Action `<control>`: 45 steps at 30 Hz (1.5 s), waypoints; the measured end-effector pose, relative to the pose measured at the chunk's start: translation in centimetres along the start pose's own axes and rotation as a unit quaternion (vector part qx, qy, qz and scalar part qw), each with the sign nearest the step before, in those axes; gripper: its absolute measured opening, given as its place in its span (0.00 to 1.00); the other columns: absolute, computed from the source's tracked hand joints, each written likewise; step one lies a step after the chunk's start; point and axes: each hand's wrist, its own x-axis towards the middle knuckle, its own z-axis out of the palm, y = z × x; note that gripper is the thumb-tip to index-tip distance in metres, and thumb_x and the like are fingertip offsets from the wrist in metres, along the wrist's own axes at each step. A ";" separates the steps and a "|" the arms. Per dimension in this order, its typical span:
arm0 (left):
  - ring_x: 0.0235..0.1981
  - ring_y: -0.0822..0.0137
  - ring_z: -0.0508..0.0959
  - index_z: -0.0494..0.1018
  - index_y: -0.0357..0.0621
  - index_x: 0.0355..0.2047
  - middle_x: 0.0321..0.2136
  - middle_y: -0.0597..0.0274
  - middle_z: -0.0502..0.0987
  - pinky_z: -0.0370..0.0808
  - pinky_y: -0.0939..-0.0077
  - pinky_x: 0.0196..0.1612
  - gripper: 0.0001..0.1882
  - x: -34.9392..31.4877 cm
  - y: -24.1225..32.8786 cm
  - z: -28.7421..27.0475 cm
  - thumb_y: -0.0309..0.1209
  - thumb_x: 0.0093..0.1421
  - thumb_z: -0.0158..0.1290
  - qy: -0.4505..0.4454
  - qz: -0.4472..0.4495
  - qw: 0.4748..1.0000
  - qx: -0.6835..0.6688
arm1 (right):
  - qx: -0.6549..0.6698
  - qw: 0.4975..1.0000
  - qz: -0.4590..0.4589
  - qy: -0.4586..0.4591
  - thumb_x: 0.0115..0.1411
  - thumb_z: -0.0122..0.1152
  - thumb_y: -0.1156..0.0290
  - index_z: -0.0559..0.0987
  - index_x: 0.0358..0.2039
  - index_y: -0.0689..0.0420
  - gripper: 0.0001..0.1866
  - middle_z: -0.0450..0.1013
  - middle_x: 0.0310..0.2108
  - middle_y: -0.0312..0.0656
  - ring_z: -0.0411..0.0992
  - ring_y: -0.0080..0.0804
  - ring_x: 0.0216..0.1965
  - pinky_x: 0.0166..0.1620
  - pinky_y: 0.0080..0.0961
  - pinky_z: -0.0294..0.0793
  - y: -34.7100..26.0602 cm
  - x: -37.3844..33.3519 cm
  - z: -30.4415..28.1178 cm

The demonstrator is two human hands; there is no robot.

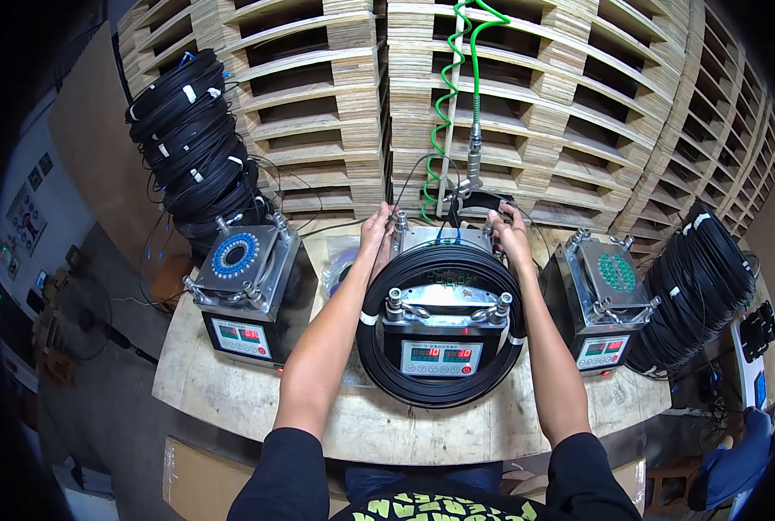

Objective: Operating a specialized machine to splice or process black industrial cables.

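A large coil of black cable (372,356) hangs around the front of the middle metal machine (444,302), which has a lit control panel (440,359). My left hand (376,234) is beside this machine's far left post, its fingers closed around a thin black cable that loops upward. On the other side, my right hand (511,233) is at the far right post (493,219), fingers apart and curved; contact with the post is hard to tell. Two blue leads (449,234) rest on the machine's top between my hands. Part of the top is hidden behind the coil.
Similar machines stand left, with a blue ring of ports (236,255), and right, with green ports (614,272). Stacked black cable coils flank them at left (192,143) and right (698,271). A green spiral hose (444,104) hangs before wooden pallets (318,113). The worktable (396,434) has a curved-looking front edge.
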 end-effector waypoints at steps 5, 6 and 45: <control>0.28 0.74 0.74 0.75 0.39 0.40 0.34 0.60 0.79 0.70 0.81 0.34 0.25 -1.9 1.5 1.5 0.52 0.64 0.57 0.079 0.006 0.990 -0.112 | 0.009 1.000 -0.001 -0.009 0.63 0.62 0.56 0.67 0.60 0.52 0.28 0.69 0.29 0.29 0.63 0.16 0.28 0.26 0.18 0.60 0.3 0.2 -0.1; 0.28 0.74 0.74 0.75 0.39 0.38 0.33 0.60 0.79 0.70 0.80 0.34 0.25 -2.0 1.7 1.2 0.53 0.63 0.57 0.106 -0.058 0.987 -0.107 | 0.007 1.000 -0.001 -0.012 0.63 0.62 0.56 0.67 0.60 0.52 0.28 0.70 0.30 0.29 0.63 0.16 0.28 0.26 0.18 0.60 0.4 0.2 -0.1; 0.67 0.40 0.60 0.82 0.50 0.32 0.65 0.46 0.61 0.52 0.42 0.67 0.19 -25.4 8.2 5.0 0.51 0.51 0.66 -0.070 0.391 0.743 0.539 | -0.066 0.986 -0.152 0.014 0.67 0.57 0.66 0.73 0.56 0.59 0.19 0.77 0.40 0.43 0.75 0.29 0.38 0.43 0.25 0.75 -2.6 -10.1 -2.7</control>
